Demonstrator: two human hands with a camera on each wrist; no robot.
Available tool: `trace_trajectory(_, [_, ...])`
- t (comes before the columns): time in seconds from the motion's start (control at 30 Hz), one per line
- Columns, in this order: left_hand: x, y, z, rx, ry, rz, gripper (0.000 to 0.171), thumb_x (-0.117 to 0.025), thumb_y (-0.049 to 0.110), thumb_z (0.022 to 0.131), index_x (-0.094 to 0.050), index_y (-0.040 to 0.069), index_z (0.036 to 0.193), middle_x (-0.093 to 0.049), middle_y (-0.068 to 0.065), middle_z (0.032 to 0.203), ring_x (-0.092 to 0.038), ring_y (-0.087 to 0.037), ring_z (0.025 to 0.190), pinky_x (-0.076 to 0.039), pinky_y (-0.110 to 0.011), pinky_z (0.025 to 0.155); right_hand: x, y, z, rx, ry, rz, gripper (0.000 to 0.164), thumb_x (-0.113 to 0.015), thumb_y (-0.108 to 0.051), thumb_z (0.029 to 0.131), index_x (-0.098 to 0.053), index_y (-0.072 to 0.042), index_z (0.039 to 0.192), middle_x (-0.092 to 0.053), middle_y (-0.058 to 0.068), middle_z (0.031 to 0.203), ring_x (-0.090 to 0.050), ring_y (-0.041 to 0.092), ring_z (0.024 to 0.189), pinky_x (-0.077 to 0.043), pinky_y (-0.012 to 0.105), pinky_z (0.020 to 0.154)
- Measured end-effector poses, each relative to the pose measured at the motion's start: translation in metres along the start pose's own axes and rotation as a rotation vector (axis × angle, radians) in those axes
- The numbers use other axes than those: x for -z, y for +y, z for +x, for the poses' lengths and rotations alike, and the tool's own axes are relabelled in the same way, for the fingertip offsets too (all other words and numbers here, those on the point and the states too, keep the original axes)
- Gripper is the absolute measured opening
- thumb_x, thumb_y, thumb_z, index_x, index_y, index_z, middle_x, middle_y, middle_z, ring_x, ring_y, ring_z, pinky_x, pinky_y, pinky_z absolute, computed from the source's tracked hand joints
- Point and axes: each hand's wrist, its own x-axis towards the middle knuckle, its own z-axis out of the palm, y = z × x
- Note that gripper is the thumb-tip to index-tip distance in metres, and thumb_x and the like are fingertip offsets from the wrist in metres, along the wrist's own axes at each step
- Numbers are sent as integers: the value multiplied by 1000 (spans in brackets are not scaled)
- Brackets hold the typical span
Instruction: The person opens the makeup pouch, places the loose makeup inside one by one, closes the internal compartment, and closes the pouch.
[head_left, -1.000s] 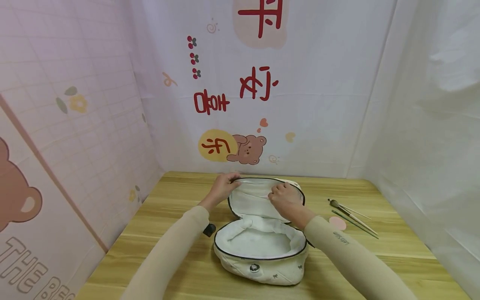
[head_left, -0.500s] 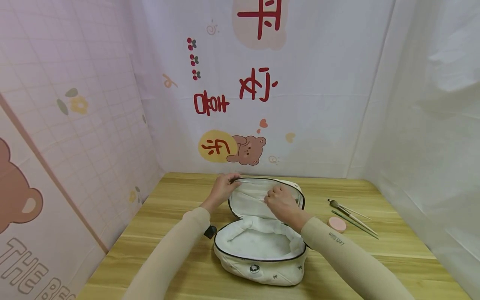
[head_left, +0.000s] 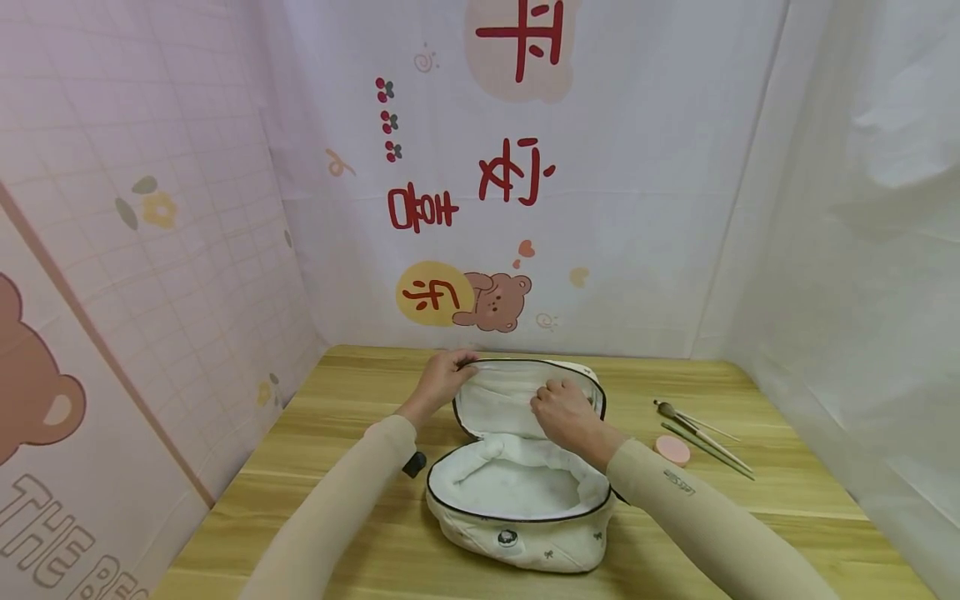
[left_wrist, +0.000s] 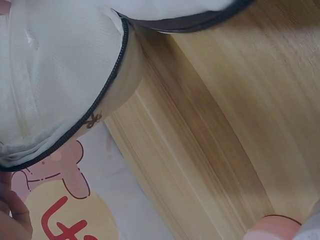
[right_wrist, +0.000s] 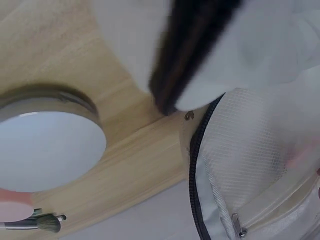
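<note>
Open bag (head_left: 517, 492) on table (head_left: 787, 517), both hands at its raised lid (head_left: 498, 400).

Left hand (head_left: 442, 379) grips the lid's far-left rim; right hand (head_left: 562, 408) pinches the mesh pocket inside the lid, near its zip pull (right_wrist: 240, 231). Bag fully unzipped, main compartment shows only white lining. Brushes (head_left: 701, 433) and a pink puff (head_left: 672, 450) lie on the table to the right, well apart, not yet packed by the look of it.

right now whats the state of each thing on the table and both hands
pouch: unzipped, lid up, base looks bare inside
left hand: grip on the lid's rim
right hand: fingers curled at the lid's mesh pocket
brushes: lying flat on the table
pink puff: lying flat beside the brushes
</note>
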Motion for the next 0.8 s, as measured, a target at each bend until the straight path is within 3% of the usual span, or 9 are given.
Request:
trace_trajectory(0.13, [0, -1, -1, -9, 14, 21, 18, -65, 7, 96, -73, 6, 112, -71, -6, 106, -62, -18, 93, -54, -35, 82, 1, 1, -3, 0, 6, 27, 3, -72, -15, 90, -71, -13, 88, -63, 2, 83, -53, 20, 72, -42, 33, 60])
trace_trajectory(0.23, [-2, -1, -1, -25, 28, 28, 18, -66, 6, 96, -74, 5, 111, -71, -5, 104, -63, -18, 92, -54, -35, 80, 2, 2, -5, -8, 5, 55, 6, -76, -10, 85, -71, -12, 88, -63, 3, 81, -55, 22, 74, -43, 35, 61])
trace_trajectory(0.47, [-4, -1, -2, -36, 75, 23, 19, -66, 6, 95, -74, 4, 113, -71, -7, 109, -65, -20, 99, -54, -36, 83, 10, 5, -3, -75, 25, 37, 3, -74, -11, 87, -71, -13, 87, -63, 2, 78, -54, 22, 74, -42, 34, 61])
trace_trajectory(0.7, [-6, -5, -3, -168, 209, 65, 16, -69, 5, 93, -76, 6, 107, -72, -8, 111, -66, -22, 102, -55, -38, 84, 13, 6, 1, -104, 46, 13, 12, -79, -7, 81, -68, -12, 83, -63, 4, 77, -55, 24, 74, -43, 35, 61])
trace_trajectory(0.8, [-7, -6, -6, -170, 187, 82, 17, -70, 6, 93, -77, 7, 108, -73, -6, 107, -67, -21, 100, -55, -37, 83, 12, 5, -1, -90, 9, 16, 13, -80, -9, 80, -70, -14, 85, -64, 2, 78, -55, 22, 74, -43, 34, 60])
